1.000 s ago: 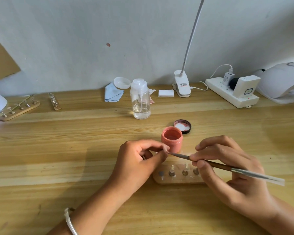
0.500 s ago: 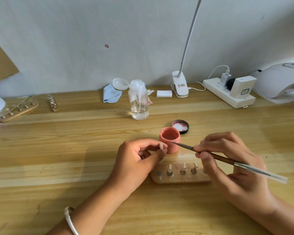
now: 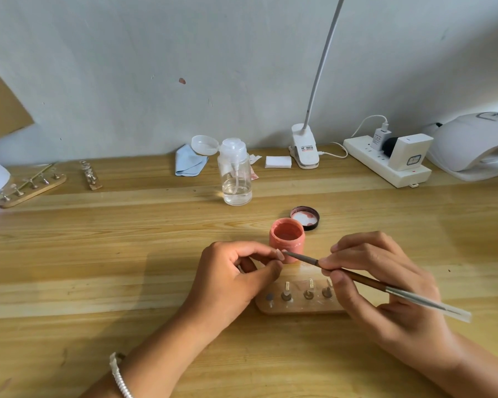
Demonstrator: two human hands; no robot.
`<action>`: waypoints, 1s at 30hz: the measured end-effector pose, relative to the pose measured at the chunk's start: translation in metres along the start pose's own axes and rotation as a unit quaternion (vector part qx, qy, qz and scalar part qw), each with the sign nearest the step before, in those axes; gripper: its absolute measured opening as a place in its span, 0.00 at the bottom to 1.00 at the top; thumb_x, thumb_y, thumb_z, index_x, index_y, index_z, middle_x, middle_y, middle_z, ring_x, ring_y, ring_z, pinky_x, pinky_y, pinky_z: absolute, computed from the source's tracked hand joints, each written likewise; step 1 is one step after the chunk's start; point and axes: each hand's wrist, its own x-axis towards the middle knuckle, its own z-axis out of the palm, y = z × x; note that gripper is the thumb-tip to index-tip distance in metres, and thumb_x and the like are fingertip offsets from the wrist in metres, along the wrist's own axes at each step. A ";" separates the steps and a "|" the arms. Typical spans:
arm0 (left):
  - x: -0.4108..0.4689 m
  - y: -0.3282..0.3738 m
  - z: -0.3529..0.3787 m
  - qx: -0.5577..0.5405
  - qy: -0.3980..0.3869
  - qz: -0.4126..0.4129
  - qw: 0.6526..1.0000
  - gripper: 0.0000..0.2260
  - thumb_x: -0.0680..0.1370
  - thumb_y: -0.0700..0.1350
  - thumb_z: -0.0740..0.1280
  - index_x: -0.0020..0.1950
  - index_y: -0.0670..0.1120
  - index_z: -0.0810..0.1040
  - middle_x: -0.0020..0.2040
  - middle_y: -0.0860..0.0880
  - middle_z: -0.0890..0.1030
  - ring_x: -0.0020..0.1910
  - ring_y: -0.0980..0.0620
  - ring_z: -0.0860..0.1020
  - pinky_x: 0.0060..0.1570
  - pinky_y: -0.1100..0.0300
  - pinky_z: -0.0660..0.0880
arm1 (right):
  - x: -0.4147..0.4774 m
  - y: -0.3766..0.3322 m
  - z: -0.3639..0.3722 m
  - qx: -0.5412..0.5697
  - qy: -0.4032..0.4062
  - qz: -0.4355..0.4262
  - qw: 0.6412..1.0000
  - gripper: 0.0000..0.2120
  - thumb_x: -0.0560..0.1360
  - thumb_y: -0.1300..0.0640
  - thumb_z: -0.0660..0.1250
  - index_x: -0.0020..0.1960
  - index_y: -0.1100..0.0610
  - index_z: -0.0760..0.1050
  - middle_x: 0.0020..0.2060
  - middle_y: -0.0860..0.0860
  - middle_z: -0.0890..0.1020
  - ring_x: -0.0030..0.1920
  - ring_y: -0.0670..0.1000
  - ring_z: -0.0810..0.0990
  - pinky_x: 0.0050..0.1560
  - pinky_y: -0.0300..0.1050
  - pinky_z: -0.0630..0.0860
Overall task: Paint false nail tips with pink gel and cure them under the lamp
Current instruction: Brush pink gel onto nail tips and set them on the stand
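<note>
Left hand (image 3: 230, 280) pinching nail tip (image 3: 279, 254), right hand (image 3: 380, 285) gripping brush (image 3: 302, 257), clamp label (image 3: 307, 148) unreadable

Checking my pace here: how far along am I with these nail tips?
Done: the pink gel jar is open, its lid lying behind it. In hand: your left hand pinches a nail tip and your right hand holds the brush at it. Left: the tips on the wooden holder look unpainted, and curing under the nail lamp remains.
</note>
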 end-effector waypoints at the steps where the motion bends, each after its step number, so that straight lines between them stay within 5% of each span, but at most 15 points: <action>1: -0.001 0.000 0.000 -0.001 0.001 -0.002 1.000 0.11 0.71 0.37 0.77 0.42 0.54 0.87 0.35 0.54 0.85 0.28 0.56 0.69 0.30 0.66 0.68 | 0.000 0.000 0.000 0.002 -0.001 -0.002 1.000 0.06 0.76 0.57 0.68 0.49 0.57 0.83 0.42 0.45 0.84 0.52 0.50 0.81 0.48 0.52 0.76; 10: -0.001 -0.002 0.002 0.005 0.009 -0.003 1.000 0.06 0.67 0.45 0.74 0.41 0.55 0.87 0.28 0.54 0.80 0.26 0.60 0.70 0.29 0.68 0.67 | 0.002 -0.001 0.002 0.010 -0.017 -0.007 1.000 0.06 0.76 0.57 0.68 0.48 0.56 0.83 0.41 0.45 0.84 0.51 0.50 0.82 0.48 0.51 0.76; 25: -0.001 0.000 0.002 0.000 0.005 0.001 1.000 0.06 0.69 0.43 0.74 0.42 0.53 0.87 0.35 0.55 0.84 0.27 0.62 0.71 0.31 0.70 0.68 | 0.000 -0.001 -0.002 0.014 -0.002 0.002 1.000 0.06 0.75 0.58 0.67 0.44 0.57 0.83 0.40 0.44 0.83 0.50 0.49 0.82 0.47 0.51 0.75; 30: -0.002 0.000 0.002 0.014 0.000 0.014 1.000 0.09 0.69 0.44 0.74 0.41 0.60 0.86 0.36 0.56 0.85 0.28 0.61 0.70 0.31 0.68 0.69 | 0.000 0.000 0.003 0.006 0.008 0.002 1.000 0.07 0.76 0.57 0.67 0.49 0.59 0.83 0.42 0.46 0.84 0.51 0.51 0.82 0.47 0.54 0.76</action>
